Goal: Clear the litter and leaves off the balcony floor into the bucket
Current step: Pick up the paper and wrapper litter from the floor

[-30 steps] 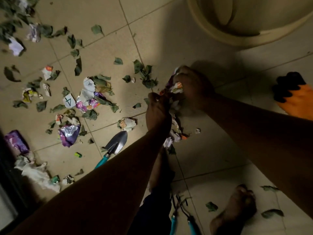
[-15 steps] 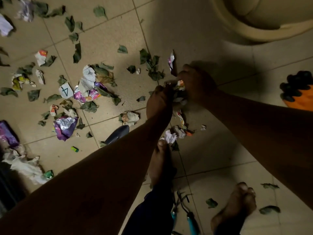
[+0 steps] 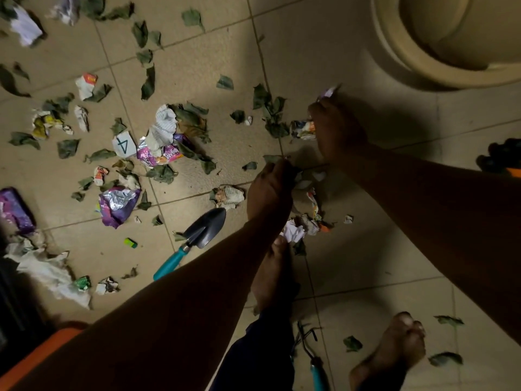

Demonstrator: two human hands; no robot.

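Observation:
Green leaves and crumpled wrappers lie scattered over the tiled balcony floor [image 3: 197, 60]. My right hand [image 3: 335, 128] is closed around a handful of litter, with a wrapper scrap [image 3: 327, 93] sticking out at the top and a crumpled wrapper [image 3: 303, 129] at its left side. My left hand [image 3: 270, 187] is lower, its fingers pinched on leaves and paper scraps from a small pile [image 3: 307, 215] between my arms. The cream bucket [image 3: 408, 63] stands at the top right, only its rim and part of its inside in view.
A teal-handled trowel [image 3: 197, 238] lies left of my left arm. A purple foil wrapper [image 3: 118, 204], a paper marked 4 [image 3: 124, 145] and white tissue [image 3: 48, 269] lie to the left. My bare feet [image 3: 389, 354] stand below. A hand rake [image 3: 313, 359] lies between them. An orange-and-black glove [image 3: 504, 159] sits right.
My hands have drawn slightly apart, the right one rising with its handful and the left one staying low at the pile. The view shifted, bringing the trowel and an orange edge at bottom left into sight.

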